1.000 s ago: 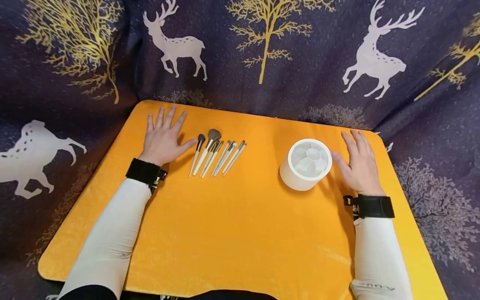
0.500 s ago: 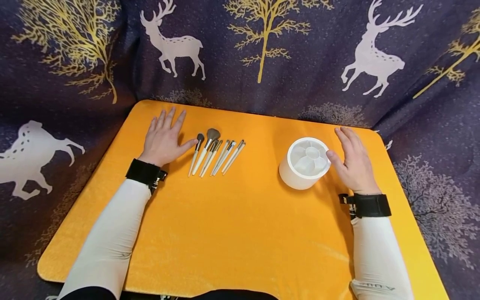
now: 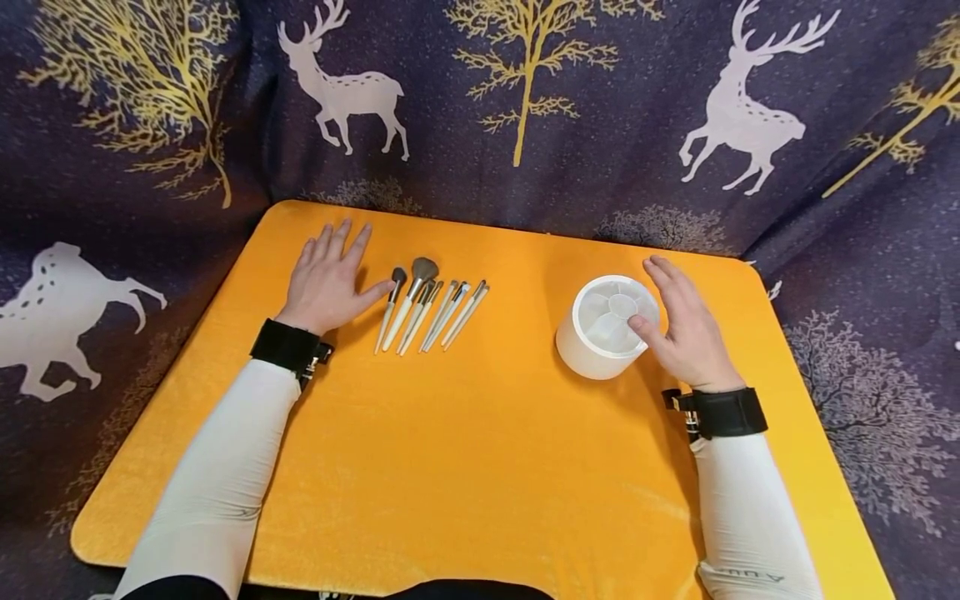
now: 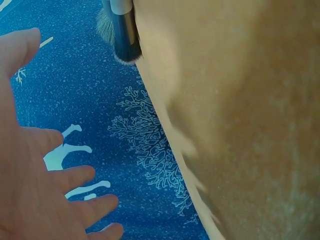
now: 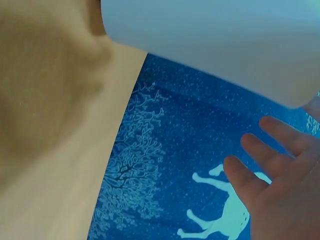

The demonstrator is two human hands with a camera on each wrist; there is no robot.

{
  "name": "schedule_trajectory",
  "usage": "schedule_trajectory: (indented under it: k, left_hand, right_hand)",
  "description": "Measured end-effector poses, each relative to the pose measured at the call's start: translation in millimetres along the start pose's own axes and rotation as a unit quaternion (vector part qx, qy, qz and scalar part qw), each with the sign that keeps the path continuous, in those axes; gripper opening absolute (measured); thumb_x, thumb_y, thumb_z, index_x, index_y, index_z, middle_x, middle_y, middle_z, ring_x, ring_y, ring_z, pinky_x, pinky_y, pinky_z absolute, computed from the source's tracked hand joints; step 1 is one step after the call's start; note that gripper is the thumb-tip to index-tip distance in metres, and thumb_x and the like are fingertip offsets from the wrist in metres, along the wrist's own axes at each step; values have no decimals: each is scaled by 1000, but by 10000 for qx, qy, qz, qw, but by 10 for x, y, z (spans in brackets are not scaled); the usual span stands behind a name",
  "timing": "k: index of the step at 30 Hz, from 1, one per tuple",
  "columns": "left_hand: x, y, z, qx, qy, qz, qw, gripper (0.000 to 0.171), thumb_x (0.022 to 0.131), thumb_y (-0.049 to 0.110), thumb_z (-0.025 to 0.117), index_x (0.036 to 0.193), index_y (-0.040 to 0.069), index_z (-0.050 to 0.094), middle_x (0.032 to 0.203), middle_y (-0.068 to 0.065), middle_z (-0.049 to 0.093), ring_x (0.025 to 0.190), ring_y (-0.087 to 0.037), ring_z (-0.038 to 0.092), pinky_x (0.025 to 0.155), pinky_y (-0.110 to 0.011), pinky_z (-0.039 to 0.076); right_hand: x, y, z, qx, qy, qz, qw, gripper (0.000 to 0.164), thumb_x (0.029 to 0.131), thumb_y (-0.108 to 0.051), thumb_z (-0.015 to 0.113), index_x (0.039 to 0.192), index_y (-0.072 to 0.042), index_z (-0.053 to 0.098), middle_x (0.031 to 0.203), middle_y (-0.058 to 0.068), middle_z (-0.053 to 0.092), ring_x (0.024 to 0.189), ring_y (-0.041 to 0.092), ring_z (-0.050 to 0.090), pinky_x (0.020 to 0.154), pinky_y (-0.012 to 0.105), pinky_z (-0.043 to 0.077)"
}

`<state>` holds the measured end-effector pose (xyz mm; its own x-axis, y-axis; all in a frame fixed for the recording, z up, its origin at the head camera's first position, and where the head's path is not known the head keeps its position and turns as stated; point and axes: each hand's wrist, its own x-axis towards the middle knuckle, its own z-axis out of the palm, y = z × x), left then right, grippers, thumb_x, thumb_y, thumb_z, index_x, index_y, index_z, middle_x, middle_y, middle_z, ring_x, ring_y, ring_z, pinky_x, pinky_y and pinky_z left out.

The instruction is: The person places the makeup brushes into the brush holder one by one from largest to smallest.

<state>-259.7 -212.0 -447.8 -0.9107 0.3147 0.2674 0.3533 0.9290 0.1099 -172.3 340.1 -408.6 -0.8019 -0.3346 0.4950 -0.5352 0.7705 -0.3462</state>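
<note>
On the table's right half stands a round white brush holder (image 3: 606, 354), its top divided into several compartments. My right hand (image 3: 686, 333) is beside it with fingers extended, the thumb overlapping the holder's rim in the head view. In the right wrist view the holder's white wall (image 5: 215, 45) looms above the extended fingers (image 5: 250, 175). My left hand (image 3: 322, 283) is spread at the left, its thumb close to a row of makeup brushes (image 3: 431, 312). These lie side by side with pale handles toward me and bristles away. One dark-tipped brush (image 4: 125, 35) shows in the left wrist view.
The table (image 3: 480, 467) has an orange cloth cover and rounded corners. Behind it and along both sides hangs a dark curtain (image 3: 450, 108) with white deer and gold trees. A black strap (image 3: 288, 343) with a camera sits on each wrist.
My right hand has moved left, toward the brush holder, until its thumb overlaps the rim. My left hand, the brushes and the holder stay in nearly the same place.
</note>
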Motion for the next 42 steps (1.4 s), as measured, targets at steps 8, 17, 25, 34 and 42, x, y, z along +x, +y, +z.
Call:
schedule_trajectory:
  k: [8, 17, 25, 34, 42]
  left_hand:
    - [-18, 20, -3, -50, -159, -43, 9999, 96, 87, 83, 34, 159, 25, 6, 163, -13, 5, 146, -33, -5, 114, -58, 9]
    - [-15, 43, 38, -462, -220, -64, 9987, 96, 89, 80, 35, 158, 14, 19, 158, -22, 20, 141, -41, 23, 106, -60, 29]
    - [-15, 104, 45, -678, -420, -125, 9967, 96, 89, 80, 37, 149, 5, 38, 137, -25, 46, 125, -42, 43, 94, -58, 41]
    - [16, 276, 75, -818, -648, 18, 9945, 68, 93, 65, 52, 130, 9, 56, 107, -10, 57, 91, -27, 55, 70, -45, 48]
    - [40, 371, 98, -812, -657, 106, 9945, 46, 92, 57, 58, 106, 14, 59, 86, -1, 54, 69, -19, 50, 52, -36, 41]
  right_hand:
    - [5, -64, 51, 9, -241, -135, 9996, 83, 86, -56, 66, 154, -22, 32, 158, 6, 28, 143, 27, 23, 107, 59, 29]
    - [14, -119, 120, 12, -397, -109, 9991, 91, 78, -49, 76, 155, -28, 31, 158, 1, 28, 143, 23, 24, 106, 55, 32]
    - [2, -167, 156, -32, -532, -137, 9985, 95, 75, -51, 79, 154, -23, 34, 158, 1, 28, 143, 23, 24, 100, 59, 37]
    - [8, -155, 171, -62, -513, -228, 9984, 96, 74, -50, 79, 153, -21, 34, 158, 1, 28, 142, 23, 26, 97, 61, 39]
    - [-1, -138, 176, -82, -533, -220, 9983, 98, 74, -52, 79, 154, -21, 33, 158, 1, 27, 142, 23, 25, 96, 61, 40]
